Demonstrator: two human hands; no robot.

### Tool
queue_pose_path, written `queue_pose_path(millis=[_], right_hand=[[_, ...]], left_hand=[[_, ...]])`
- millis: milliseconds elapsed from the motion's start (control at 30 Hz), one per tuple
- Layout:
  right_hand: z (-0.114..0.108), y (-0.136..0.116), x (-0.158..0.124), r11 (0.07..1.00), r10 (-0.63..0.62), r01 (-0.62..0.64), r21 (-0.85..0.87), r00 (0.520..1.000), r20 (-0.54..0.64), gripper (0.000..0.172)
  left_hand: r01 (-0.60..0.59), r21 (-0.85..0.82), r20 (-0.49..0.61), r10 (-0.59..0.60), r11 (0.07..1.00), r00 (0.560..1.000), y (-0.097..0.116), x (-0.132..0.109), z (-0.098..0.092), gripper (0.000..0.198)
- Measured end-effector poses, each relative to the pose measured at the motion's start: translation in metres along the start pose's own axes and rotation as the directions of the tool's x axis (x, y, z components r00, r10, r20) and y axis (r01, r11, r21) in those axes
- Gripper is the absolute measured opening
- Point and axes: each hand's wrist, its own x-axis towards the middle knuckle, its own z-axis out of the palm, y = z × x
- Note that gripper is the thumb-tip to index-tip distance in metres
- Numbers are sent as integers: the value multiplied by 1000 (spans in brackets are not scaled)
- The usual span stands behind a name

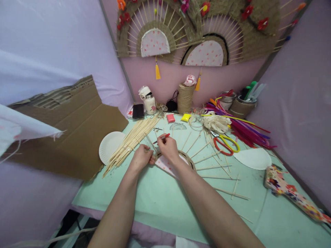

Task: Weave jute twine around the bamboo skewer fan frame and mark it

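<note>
A red pen (165, 136) is pinched in my right hand (168, 147), its tip pointing left. My left hand (142, 157) has its fingers closed at the lower end of a clear ruler (149, 141), by the left corner of the half-round fan piece (165, 166). White with pink dots, this piece has a brown rim (190, 160) and lies flat, partly covered by my right hand and forearm. Thin wooden sticks (204, 150) spread outward from its rim across the mint-green table.
On the left are a stick bundle (137, 137), a paper plate (110, 146) and cardboard (69, 127). Farther back stand a bottle (149, 101), twine (184, 98) and a protractor (178, 126). Scissors (224, 146), pipe cleaners (243, 132) and a flower-patterned glue gun (287, 189) lie right.
</note>
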Motion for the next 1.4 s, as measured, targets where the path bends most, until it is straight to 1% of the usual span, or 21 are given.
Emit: queue_pose_path(millis=[233, 467, 800, 1200, 1400], right_hand=[[1, 1, 1, 1000, 14, -14, 19, 1000, 8, 20], [2, 3, 2, 999, 13, -12, 50, 1000, -19, 19], [-1, -1, 0, 999, 25, -25, 36, 1000, -7, 19], [1, 2, 2, 999, 44, -44, -11, 999, 23, 22], [1, 3, 2, 999, 37, -37, -20, 999, 18, 23]], left_hand=[[26, -6, -17, -26, 1000, 1000, 5, -2, 1, 20], [29, -24, -11, -30, 999, 999, 9, -6, 2, 19], [28, -16, -15, -28, 999, 999, 9, -6, 1, 21], [20, -6, -8, -20, 1000, 1000, 7, -5, 1, 21], [21, 0, -3, -21, 1000, 1000, 8, -5, 1, 20]])
